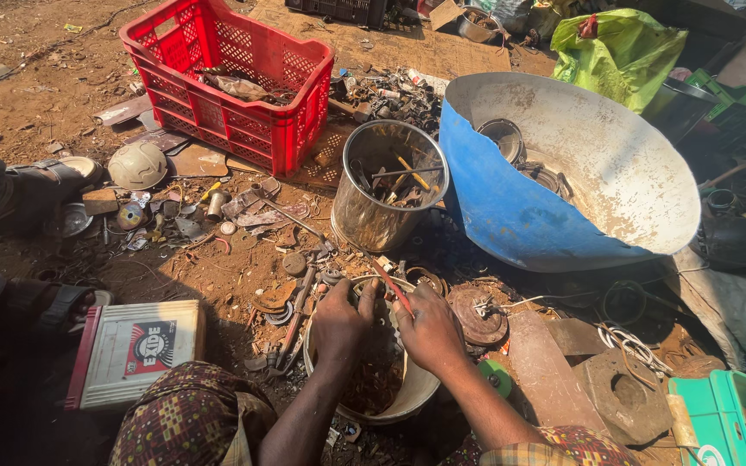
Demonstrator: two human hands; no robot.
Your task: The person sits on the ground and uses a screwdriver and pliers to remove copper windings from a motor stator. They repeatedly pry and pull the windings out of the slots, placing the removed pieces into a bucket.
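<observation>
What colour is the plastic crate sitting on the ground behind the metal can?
The crate is bright red with a lattice pattern of holes, seen clearly in the head view.

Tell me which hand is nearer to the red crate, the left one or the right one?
The left. The left hand rests on the near rim of the white bucket, below the red crate. The right hand, holding a thin red-handled tool, lies farther to the right.
</observation>
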